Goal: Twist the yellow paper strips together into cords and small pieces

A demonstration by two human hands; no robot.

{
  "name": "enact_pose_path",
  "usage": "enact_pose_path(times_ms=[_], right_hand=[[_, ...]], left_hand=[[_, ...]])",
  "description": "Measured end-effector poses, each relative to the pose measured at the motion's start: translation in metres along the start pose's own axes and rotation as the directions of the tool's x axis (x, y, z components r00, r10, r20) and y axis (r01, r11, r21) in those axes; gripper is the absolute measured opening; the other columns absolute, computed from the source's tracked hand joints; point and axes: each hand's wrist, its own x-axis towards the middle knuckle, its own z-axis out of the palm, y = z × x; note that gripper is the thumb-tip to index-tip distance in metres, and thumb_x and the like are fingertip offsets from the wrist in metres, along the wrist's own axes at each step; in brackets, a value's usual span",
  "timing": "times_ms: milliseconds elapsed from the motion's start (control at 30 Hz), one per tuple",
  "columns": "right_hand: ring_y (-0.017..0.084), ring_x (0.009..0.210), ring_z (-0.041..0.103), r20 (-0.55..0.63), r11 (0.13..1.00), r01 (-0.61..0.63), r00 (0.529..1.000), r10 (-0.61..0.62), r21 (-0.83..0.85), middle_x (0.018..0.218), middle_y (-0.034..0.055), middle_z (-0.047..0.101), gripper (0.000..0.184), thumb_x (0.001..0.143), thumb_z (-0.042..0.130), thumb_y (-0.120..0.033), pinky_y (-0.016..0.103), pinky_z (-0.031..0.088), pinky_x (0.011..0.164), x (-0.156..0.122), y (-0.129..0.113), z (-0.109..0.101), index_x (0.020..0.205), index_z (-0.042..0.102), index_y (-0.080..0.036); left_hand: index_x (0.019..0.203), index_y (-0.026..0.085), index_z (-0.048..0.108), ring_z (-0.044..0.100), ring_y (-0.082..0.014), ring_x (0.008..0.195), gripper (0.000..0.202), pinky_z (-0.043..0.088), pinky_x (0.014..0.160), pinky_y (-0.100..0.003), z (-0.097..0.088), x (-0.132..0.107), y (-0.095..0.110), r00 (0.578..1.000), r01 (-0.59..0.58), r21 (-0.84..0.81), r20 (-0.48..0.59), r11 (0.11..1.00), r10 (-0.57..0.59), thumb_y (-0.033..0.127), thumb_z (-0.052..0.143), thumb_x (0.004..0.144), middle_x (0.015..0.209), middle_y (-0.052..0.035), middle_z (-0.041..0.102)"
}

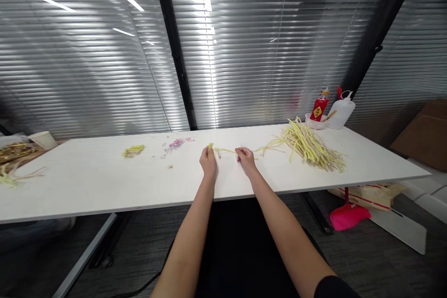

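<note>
My left hand [208, 160] is closed around a few short yellow stems [210, 145], whose tips stick out above the fingers. To its right, my right hand [246, 159] pinches at a thin yellow stem [226, 151] that spans the gap between the hands. More thin stems lie on the table just right of that hand. They trail toward a large heap of long yellow stems [307, 146] with pale, pinkish ends. Left of my hands lies a scatter of small pink and purple rubber bands [175, 145]. Farther left rests a small bundle of short yellow stems [133, 151].
A red-labelled bottle [319, 107] stands in a bowl [314, 123] beside a white squeeze bottle [342, 111] at the back right. A white cup [44, 140] and loose stems [9, 178] are at the far left. Blinds [244, 46] rise behind the white table [94, 186].
</note>
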Motion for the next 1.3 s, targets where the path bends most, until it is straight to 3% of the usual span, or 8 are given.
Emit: enact_pose_path(times_ms=[100,200,367,633,800,933,1033,1300], right_hand=[[0.009,0.049,0.042,0.003,1.0,0.003,1.0,-0.003,0.008,0.055,-0.0027,0.048,0.029,0.067,0.065,-0.046,0.023,0.035,0.048,0.001,0.001,-0.001,0.072,0.059,-0.018],[0.009,0.048,0.042,-0.015,1.0,0.019,1.0,-0.019,0.013,0.053,-0.0036,0.046,0.027,0.068,0.064,-0.044,0.022,0.034,0.048,0.001,0.003,-0.002,0.072,0.059,-0.018],[0.008,0.048,0.042,-0.023,1.0,0.027,0.999,-0.027,0.014,0.051,-0.0046,0.045,0.026,0.069,0.063,-0.043,0.02,0.034,0.048,0.003,0.005,-0.002,0.073,0.06,-0.017],[0.01,0.053,0.045,-0.142,0.998,0.057,0.988,-0.056,0.004,0.066,-0.0005,0.055,0.028,0.07,0.06,-0.042,0.021,0.038,0.05,0.004,0.004,-0.002,0.079,0.061,-0.016],[0.016,0.074,0.053,-0.554,0.972,0.114,0.806,-0.211,-0.206,0.085,0.0063,0.061,0.027,0.076,0.051,-0.035,0.027,0.044,0.069,0.007,0.004,-0.013,0.089,0.063,-0.014],[0.018,0.081,0.053,-0.567,0.906,0.141,0.738,-0.366,-0.4,0.094,0.009,0.06,0.026,0.08,0.044,-0.029,0.03,0.043,0.076,0.01,0.006,-0.018,0.092,0.063,-0.015],[0.02,0.095,0.051,-0.452,0.807,0.131,0.772,-0.447,-0.576,0.098,0.0099,0.059,0.024,0.078,0.044,-0.023,0.034,0.038,0.088,0.008,0.006,-0.016,0.086,0.065,-0.015],[0.026,0.116,0.041,-0.295,0.606,-0.103,0.928,-0.226,-0.789,0.123,0.0073,0.051,0.028,0.075,0.05,-0.025,0.044,0.027,0.097,0.003,0.004,-0.008,0.098,0.066,-0.022]], left_hand=[[0.113,0.019,0.055,0.05,-0.0195,0.106,0.034,0.037,0.088,-0.029,-0.006,0.004,0.0,0.966,0.002,0.169,-0.255,0.986,0.042,0.034,0.035,0.09,0.113,-0.0086,0.057],[0.124,0.022,0.05,0.049,-0.0219,0.111,0.039,0.035,0.092,-0.035,-0.008,0.007,0.0,0.949,0.148,0.347,-0.313,0.926,-0.034,0.027,0.03,0.091,0.117,-0.0096,0.054],[0.135,0.021,0.039,0.048,-0.0272,0.11,0.047,0.033,0.092,-0.046,-0.005,0.007,0.005,0.941,0.312,0.551,-0.291,0.774,-0.173,0.024,0.028,0.089,0.117,-0.0137,0.052],[0.138,0.017,0.033,0.038,-0.0327,0.119,0.057,0.026,0.094,-0.052,-0.002,-0.001,0.013,0.975,0.222,0.693,-0.163,0.685,-0.151,0.028,0.042,0.083,0.133,-0.0176,0.041],[0.125,0.02,0.047,0.04,-0.0308,0.116,0.044,0.027,0.092,-0.05,0.0,-0.004,0.008,0.989,0.129,0.676,-0.136,0.726,-0.049,0.025,0.044,0.082,0.128,-0.0148,0.045],[0.107,0.023,0.058,0.044,-0.0278,0.112,0.03,0.029,0.088,-0.046,0.004,-0.007,0.004,0.993,-0.06,0.666,-0.035,0.743,0.111,0.021,0.047,0.079,0.12,-0.0113,0.051],[0.093,0.023,0.062,0.048,-0.0254,0.107,0.021,0.028,0.088,-0.044,0.006,-0.01,0.0,0.977,-0.203,0.633,0.082,0.747,0.197,0.019,0.048,0.078,0.11,-0.0082,0.057],[0.077,0.02,0.062,0.056,-0.0197,0.088,0.012,0.04,0.081,-0.034,0.005,-0.002,-0.012,0.951,-0.304,0.382,0.174,0.873,0.256,0.017,0.051,0.073,0.087,-0.0045,0.063]])
